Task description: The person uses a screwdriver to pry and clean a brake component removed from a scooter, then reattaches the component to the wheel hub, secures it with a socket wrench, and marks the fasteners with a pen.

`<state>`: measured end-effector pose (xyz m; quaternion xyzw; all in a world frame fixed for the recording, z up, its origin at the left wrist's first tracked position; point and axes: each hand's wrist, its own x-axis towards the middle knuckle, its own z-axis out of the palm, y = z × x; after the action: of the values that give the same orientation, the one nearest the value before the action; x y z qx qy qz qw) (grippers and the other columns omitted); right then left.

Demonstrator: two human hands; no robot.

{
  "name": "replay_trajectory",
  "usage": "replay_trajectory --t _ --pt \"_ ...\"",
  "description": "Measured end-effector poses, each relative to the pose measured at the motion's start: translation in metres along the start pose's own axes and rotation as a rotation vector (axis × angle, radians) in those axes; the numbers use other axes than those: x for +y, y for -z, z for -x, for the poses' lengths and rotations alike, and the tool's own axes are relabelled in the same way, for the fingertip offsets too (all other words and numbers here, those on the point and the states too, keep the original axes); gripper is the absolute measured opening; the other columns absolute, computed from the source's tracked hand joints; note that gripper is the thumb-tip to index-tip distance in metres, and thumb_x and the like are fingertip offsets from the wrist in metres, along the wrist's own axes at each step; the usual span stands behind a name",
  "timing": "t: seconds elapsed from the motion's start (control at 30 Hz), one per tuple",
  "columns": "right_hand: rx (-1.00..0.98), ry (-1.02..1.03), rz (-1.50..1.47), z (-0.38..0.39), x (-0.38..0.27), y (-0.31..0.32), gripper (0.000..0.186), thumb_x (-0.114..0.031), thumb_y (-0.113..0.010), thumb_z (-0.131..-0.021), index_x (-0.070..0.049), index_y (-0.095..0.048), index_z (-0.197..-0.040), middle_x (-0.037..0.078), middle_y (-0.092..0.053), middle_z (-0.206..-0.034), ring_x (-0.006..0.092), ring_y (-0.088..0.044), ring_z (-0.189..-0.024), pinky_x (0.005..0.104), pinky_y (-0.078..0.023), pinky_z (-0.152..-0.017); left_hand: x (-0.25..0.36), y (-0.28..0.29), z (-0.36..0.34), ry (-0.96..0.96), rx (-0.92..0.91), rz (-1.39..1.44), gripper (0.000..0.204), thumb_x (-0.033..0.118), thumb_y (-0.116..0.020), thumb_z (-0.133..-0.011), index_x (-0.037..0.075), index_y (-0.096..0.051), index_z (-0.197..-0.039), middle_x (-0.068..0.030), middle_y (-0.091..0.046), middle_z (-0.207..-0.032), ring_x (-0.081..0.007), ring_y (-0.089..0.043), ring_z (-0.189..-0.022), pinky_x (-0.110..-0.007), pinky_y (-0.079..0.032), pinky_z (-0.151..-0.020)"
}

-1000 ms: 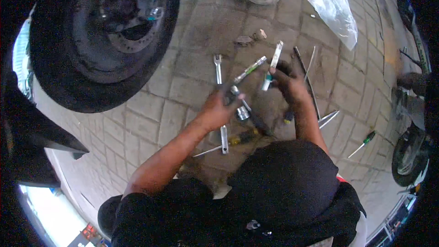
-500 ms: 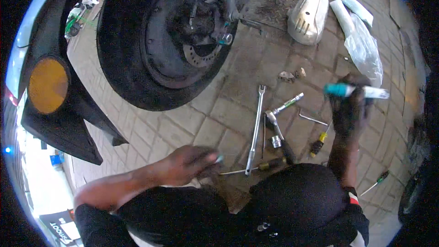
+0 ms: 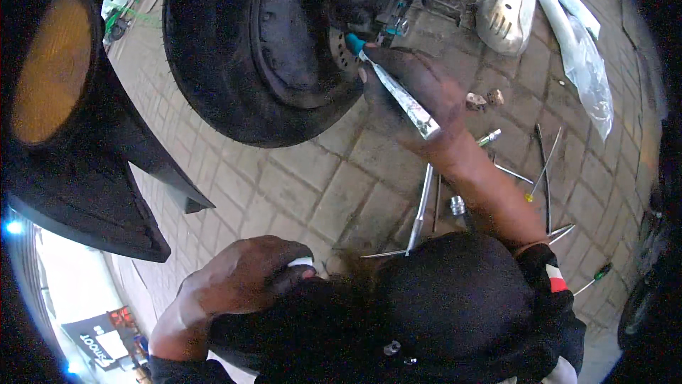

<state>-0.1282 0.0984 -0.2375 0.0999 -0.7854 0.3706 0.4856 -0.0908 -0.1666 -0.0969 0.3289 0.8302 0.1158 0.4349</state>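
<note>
My right hand (image 3: 415, 82) is closed round a white marker (image 3: 401, 94) with a teal end. That end is beside the drilled brake disc (image 3: 344, 49) at the wheel's hub; I cannot tell whether it touches. The black tyre (image 3: 213, 93) stands to the left of the hand. Some blue-green parts (image 3: 393, 27) show just beyond the fingers. Low in front of my body, my left hand (image 3: 249, 274) is curled shut on a small white piece (image 3: 301, 262), mostly hidden by the fingers.
A long wrench (image 3: 422, 206), a socket (image 3: 457, 205) and several screwdrivers lie on the paving (image 3: 298, 185) under and around my right forearm. A silver cover (image 3: 506, 11) and plastic-wrapped pieces (image 3: 579, 57) lie far right. A black panel with an amber reflector (image 3: 55, 71) juts in at left.
My right hand has swung left and forward from the right side, carrying the marker to the brake disc. My left hand has shifted slightly. The view has tilted, moving the wheel and tools.
</note>
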Motion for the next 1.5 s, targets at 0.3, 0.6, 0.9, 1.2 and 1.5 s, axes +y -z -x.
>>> replay_trajectory --t 0.3,0.6,0.9,1.2,1.5 --pt "-0.074 0.056 0.127 0.002 0.006 -0.013 0.036 -0.004 -0.072 -0.077 -0.004 -0.065 -0.112 0.016 -0.067 -0.1 0.0324 -0.067 -0.086 0.036 -0.055 -0.072 -0.022 -0.002 0.004 -0.028 -0.047 -0.076 0.031 0.033 -0.054 -0.095 0.004 -0.061 -0.103 -0.0177 -0.065 -0.095 -0.037 -0.061 -0.094 -0.044 -0.048 -0.081" --pt "-0.047 0.0 0.2 0.001 -0.003 0.004 0.034 -0.002 -0.073 -0.074 -0.003 -0.065 -0.107 0.017 -0.066 -0.097 0.0328 -0.066 -0.083 0.0358 -0.053 -0.072 -0.025 0.001 0.007 -0.045 -0.02 -0.091 0.031 0.033 -0.056 -0.094 0.004 -0.062 -0.105 -0.0165 -0.065 -0.098 -0.0354 -0.062 -0.095 -0.043 -0.049 -0.081" --pt "-0.01 -0.079 0.103 0.028 0.01 0.003 0.033 -0.009 -0.076 -0.077 -0.005 -0.064 -0.108 0.015 -0.067 -0.091 0.0281 -0.067 -0.078 0.0357 -0.055 -0.066 -0.022 0.006 -0.013 0.046 0.013 -0.071 0.027 0.026 -0.061 -0.091 0.004 -0.062 -0.106 -0.0183 -0.066 -0.098 -0.0363 -0.063 -0.094 -0.043 -0.051 -0.08" --pt "0.008 0.068 -0.014 0.003 0.015 -0.016 0.039 -0.002 -0.075 -0.072 -0.005 -0.064 -0.11 0.017 -0.066 -0.097 0.0318 -0.067 -0.082 0.0374 -0.055 -0.068 -0.017 -0.004 -0.024 -0.022 0.027 -0.081 0.026 0.024 -0.065 -0.088 0.003 -0.065 -0.102 -0.0169 -0.068 -0.094 -0.0346 -0.067 -0.087 -0.039 -0.053 -0.076" --pt "-0.057 -0.159 0.096 0.02 0.013 -0.01 0.032 0.0 -0.072 -0.076 -0.004 -0.064 -0.106 0.015 -0.065 -0.093 0.0292 -0.067 -0.077 0.0341 -0.055 -0.069 -0.015 0.005 -0.025 -0.043 0.042 -0.083 0.025 0.024 -0.066 -0.088 0.003 -0.065 -0.101 -0.018 -0.068 -0.092 -0.0352 -0.067 -0.086 -0.04 -0.052 -0.074"
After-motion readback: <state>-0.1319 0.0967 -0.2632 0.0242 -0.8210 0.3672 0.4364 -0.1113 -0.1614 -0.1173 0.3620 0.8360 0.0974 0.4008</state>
